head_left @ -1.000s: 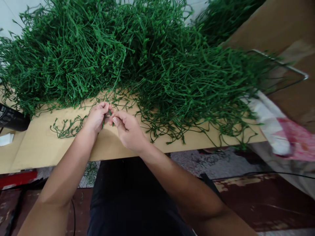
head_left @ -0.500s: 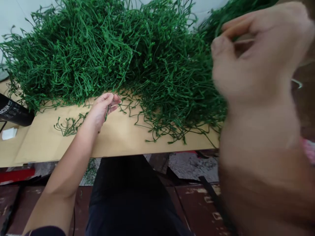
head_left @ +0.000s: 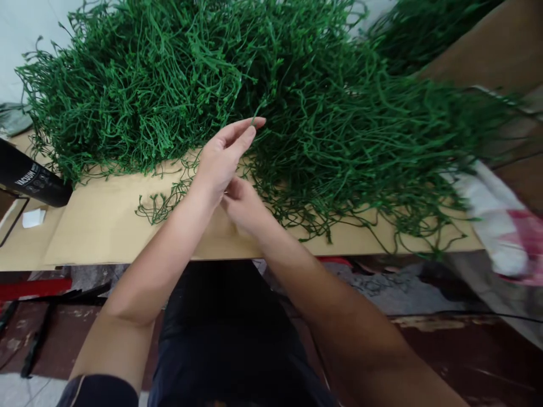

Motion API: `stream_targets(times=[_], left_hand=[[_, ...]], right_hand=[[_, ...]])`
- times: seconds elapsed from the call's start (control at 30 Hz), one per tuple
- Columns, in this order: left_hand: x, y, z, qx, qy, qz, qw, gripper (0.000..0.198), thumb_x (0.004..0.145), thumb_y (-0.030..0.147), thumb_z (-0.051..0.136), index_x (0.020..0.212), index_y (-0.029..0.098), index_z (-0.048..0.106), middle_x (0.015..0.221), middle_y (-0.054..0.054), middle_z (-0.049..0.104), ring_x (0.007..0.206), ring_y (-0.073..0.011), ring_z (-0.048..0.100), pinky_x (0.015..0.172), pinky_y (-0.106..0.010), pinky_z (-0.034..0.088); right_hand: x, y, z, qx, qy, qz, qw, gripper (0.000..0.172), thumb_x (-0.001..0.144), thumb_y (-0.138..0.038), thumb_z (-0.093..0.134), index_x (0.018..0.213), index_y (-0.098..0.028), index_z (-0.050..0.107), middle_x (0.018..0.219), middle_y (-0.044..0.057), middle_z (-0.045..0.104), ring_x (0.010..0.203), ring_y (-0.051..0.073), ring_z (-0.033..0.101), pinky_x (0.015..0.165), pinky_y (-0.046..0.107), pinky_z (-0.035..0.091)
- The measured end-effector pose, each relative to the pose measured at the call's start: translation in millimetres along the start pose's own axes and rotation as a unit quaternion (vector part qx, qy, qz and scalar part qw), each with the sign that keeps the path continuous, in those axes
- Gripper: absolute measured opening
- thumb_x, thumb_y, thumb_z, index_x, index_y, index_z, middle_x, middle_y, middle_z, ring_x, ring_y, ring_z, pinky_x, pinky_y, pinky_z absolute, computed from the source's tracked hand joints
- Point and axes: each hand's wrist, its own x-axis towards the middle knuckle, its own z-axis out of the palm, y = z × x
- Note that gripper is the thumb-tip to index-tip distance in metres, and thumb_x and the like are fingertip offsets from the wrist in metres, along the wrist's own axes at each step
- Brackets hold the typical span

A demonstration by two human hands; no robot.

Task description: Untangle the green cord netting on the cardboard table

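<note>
My left hand (head_left: 223, 152) is closed, its thumb and forefinger pinching a thin green artificial plant stem (head_left: 257, 113) at the front of a large heap of green artificial stems (head_left: 182, 73). My right hand (head_left: 245, 206) is just below it, close to the left wrist. Its fingers are curled together and partly hidden behind my left hand, so I cannot make out what they hold. A small loose cluster of the same stems (head_left: 155, 208) lies on the cardboard left of my hands.
Cardboard (head_left: 102, 226) covers the table. A black vacuum bottle (head_left: 36, 178) lies at the left, with a folded white paper (head_left: 34, 218) near it. At the right edge hangs a white and red cloth (head_left: 504, 226). More stems (head_left: 424, 34) are piled at the back right.
My right hand has come down from the upper right to beside my left hand. The left hand has moved up and right, toward the heap. The view has shifted slightly.
</note>
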Motion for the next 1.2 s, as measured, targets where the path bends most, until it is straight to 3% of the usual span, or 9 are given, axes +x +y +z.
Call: stream_targets(times=[0.17,0.33,0.43,0.57,0.7,0.87,0.97,1.1,1.2], left_hand=[[-7.5,10.5,-33.2,0.042,-0.016,-0.022,0.999,0.017,0.079,0.014,0.056,0.093,0.016,0.066,0.102,0.002,0.065,0.116,-0.018,0.054,0.087,-0.025,0.045],[-16.3,0.5,-76.4,0.163,-0.114,-0.048,0.979,0.037,0.072,0.033,0.066,0.103,0.014,0.065,0.114,-0.008,0.065,0.114,-0.0216,0.055,0.098,-0.036,0.043],[-20.1,-9.9,-80.4,0.228,-0.185,-0.051,0.955,0.048,0.071,0.039,0.066,0.112,0.014,0.061,0.123,-0.012,0.06,0.116,-0.0231,0.053,0.101,-0.04,0.04],[-21.6,-17.9,-70.7,0.271,-0.235,-0.034,0.933,0.031,0.076,0.032,0.059,0.1,0.013,0.062,0.106,-0.009,0.066,0.095,-0.0172,0.059,0.087,-0.033,0.046],[-18.8,-20.0,-67.3,0.299,-0.181,-0.018,0.937,0.013,0.078,0.023,0.053,0.071,0.013,0.056,0.065,0.002,0.054,0.063,-0.0083,0.048,0.065,-0.023,0.041],[-12.0,-24.9,-68.4,0.23,-0.037,-0.038,0.972,0.018,0.082,0.015,0.046,0.064,0.016,0.043,0.056,0.005,0.041,0.05,-0.0054,0.038,0.051,-0.019,0.034],[-8.1,-28.3,-65.0,0.157,0.029,-0.059,0.985,0.019,0.085,0.016,0.042,0.066,0.018,0.039,0.056,0.006,0.041,0.044,-0.0048,0.038,0.045,-0.019,0.032],[-7.4,-28.9,-58.7,0.124,0.048,-0.081,0.988,0.019,0.086,0.017,0.042,0.067,0.018,0.039,0.052,0.007,0.037,0.04,-0.0039,0.032,0.04,-0.018,0.025],[-10.5,-27.7,-58.9,0.127,0.022,-0.111,0.985,0.02,0.086,0.019,0.043,0.066,0.018,0.04,0.05,0.007,0.034,0.039,-0.0038,0.025,0.039,-0.018,0.019]], right_hand=[[9.2,-10.4,-24.8,0.136,0.029,0.103,0.985,0.031,0.076,-0.046,0.06,0.07,-0.018,0.047,0.061,-0.004,0.052,0.056,0.006,0.052,0.057,0.022,0.046],[13.5,-27.3,-34.7,0.223,0.088,0.18,0.954,0.024,0.089,-0.029,0.047,0.068,-0.018,0.042,0.047,-0.009,0.037,0.041,0.003,0.042,0.046,0.017,0.037],[19.6,-36.8,-33.0,0.27,0.097,0.194,0.938,0.025,0.092,-0.021,0.039,0.068,-0.018,0.041,0.044,-0.01,0.029,0.037,0.002,0.034,0.043,0.016,0.032],[26.4,-45.1,-31.9,0.278,0.08,0.201,0.936,0.025,0.09,-0.026,0.044,0.067,-0.019,0.04,0.043,-0.011,0.025,0.036,0.001,0.027,0.041,0.016,0.027],[30.6,-43.0,-33.2,0.296,0.096,0.189,0.931,0.026,0.085,-0.032,0.053,0.068,-0.019,0.039,0.046,-0.011,0.025,0.039,0.001,0.026,0.043,0.016,0.028],[29.1,-29.9,-26.7,0.298,0.146,0.205,0.921,0.024,0.074,-0.031,0.066,0.077,-0.017,0.046,0.062,-0.007,0.047,0.052,0.002,0.044,0.051,0.018,0.036],[24.9,-25.5,-19.7,0.297,0.125,0.216,0.922,0.031,0.066,-0.034,0.072,0.078,-0.016,0.05,0.069,-0.004,0.053,0.06,0.004,0.049,0.056,0.019,0.038],[22.2,-24.3,-13.1,0.286,0.028,0.199,0.937,0.029,0.064,-0.03,0.074,0.07,-0.015,0.05,0.065,-0.004,0.055,0.058,0.005,0.047,0.059,0.021,0.037],[24.2,-20.4,-12.8,0.223,0.025,0.195,0.955,0.02,0.078,-0.02,0.059,0.064,-0.016,0.045,0.057,-0.006,0.046,0.052,0.004,0.041,0.057,0.022,0.034]])
